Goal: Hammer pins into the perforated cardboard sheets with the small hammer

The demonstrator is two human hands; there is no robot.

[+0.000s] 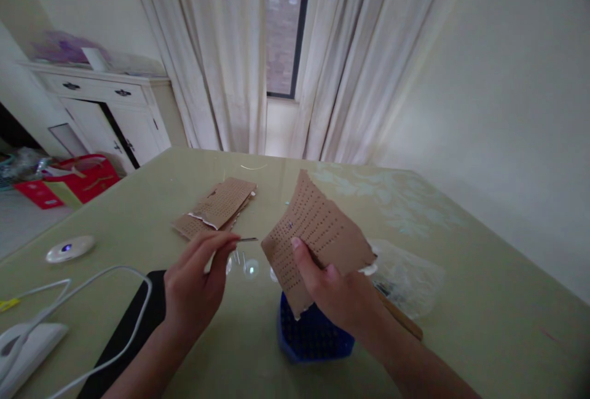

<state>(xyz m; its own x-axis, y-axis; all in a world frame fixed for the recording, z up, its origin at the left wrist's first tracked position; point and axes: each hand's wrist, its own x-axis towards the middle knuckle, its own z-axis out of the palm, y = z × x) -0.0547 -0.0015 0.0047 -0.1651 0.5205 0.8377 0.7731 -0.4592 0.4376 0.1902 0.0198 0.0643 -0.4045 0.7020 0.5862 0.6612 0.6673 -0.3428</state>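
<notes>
My left hand (196, 276) pinches a thin metal pin (249, 240) between thumb and fingertips, its free end pointing right. My right hand (338, 291) grips a torn brown cardboard piece (322, 221), thumb on top, tilted up above the table. Rows of small holes run across that cardboard, and a small dark spot shows near its middle. The pin's tip stays apart from the cardboard's left corner. Below the right hand stands a blue plastic basket (318, 340), partly hidden by the cardboard and the hand. A few small pins (240, 258) lie on the table between the hands.
More perforated cardboard pieces (225, 199) lie stacked beyond my left hand. A clear plastic bag (410, 276) and a wooden handle (401, 316) lie at right. A white cable (133, 270), a black mat (133, 331) and a white oval device (70, 249) occupy the left side.
</notes>
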